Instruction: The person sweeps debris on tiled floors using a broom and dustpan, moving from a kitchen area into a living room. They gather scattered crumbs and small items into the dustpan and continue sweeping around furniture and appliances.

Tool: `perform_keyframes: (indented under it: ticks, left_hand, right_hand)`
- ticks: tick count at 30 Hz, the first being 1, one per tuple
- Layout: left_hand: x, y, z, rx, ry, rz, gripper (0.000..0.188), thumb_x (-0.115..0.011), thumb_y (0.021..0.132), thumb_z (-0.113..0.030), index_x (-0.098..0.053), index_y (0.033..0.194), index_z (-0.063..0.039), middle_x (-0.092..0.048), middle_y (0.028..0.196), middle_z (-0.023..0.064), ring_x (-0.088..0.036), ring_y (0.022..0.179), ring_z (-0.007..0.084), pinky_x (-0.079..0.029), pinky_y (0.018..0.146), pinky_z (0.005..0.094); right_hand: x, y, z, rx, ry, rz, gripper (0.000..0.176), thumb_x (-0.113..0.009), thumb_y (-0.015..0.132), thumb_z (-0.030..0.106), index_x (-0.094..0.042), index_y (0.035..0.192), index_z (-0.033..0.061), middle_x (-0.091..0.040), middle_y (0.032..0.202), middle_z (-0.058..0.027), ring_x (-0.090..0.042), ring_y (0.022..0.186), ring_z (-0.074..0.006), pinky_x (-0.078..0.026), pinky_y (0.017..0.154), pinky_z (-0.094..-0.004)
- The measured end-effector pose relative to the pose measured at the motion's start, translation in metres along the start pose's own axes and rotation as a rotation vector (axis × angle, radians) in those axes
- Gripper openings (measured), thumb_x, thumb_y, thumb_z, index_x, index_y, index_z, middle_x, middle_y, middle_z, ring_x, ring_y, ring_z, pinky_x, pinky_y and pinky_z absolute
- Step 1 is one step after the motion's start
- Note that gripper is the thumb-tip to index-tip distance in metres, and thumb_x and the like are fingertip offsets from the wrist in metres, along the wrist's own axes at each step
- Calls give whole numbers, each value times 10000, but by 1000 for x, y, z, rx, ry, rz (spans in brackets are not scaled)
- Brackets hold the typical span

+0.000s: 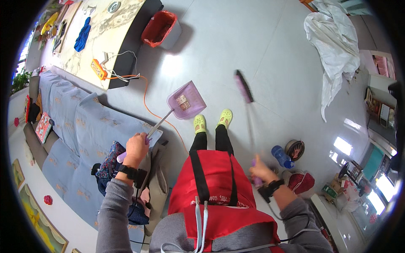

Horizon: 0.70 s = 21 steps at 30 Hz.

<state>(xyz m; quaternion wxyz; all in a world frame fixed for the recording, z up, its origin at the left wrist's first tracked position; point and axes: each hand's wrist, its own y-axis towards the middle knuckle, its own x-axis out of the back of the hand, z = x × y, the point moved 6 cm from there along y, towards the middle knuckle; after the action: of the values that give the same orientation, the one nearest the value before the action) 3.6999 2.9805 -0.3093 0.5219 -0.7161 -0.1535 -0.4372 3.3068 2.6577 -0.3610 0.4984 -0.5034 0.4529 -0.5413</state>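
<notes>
My left hand (137, 148) is closed around the handle of a translucent purple dustpan (190, 109). The pan rests on or just over the floor left of my feet, its open edge facing away to the right. Small flat pieces of debris (183, 101) lie inside it; I cannot tell what they are. My right hand (263, 172) grips the purple handle of a long broom, whose shaft is blurred. The broom head (244, 86), purple with dark bristles, is out ahead of my right foot, apart from the dustpan.
An orange cord (146, 95) runs from the power strip (99, 69) across the floor near the dustpan. A lined bin (171, 31) stands beside the table (126, 19). Left is a covered sofa (91, 110); right are a blue plastic bottle (280, 155), a round tin (294, 150) and white sheeting (335, 41).
</notes>
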Motion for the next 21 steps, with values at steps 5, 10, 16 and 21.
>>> perform_keyframes:
  ticks: [5,10,16,21]
  left_hand:
    - [2,3,1,-10,45,37,181,-587,751,-168,-621,905,-79,-613,878,157,-612,784,347,-498,699,442]
    - [5,-7,25,-43,-11,32,181,-604,742,-157,-616,903,-77,-613,864,164,-604,774,362,-491,690,453]
    - [18,-3,67,-167,85,38,213,-600,746,-141,-607,951,-84,-607,881,147,-602,784,353,-490,683,449]
    - [18,6,66,-173,135,55,202,-592,746,-135,-604,939,-77,-605,864,143,-604,778,348,-497,681,441]
  right_hand:
    - [-77,-14,33,187,-269,115,785,-560,751,58,-160,1420,146,-591,878,-218,-603,669,-256,-492,629,-360]
    - [-53,-84,-8,100,145,82,710,-524,734,0,-285,1384,158,-549,781,-151,-544,516,-201,-466,476,-338]
    - [-63,-143,-92,-243,524,-19,757,-517,752,-29,-185,1391,205,-466,633,-67,-499,471,-159,-447,412,-325]
    - [-97,-74,-75,-133,691,-12,724,-528,744,-30,-176,1343,173,-462,714,-75,-489,490,-159,-472,411,-332]
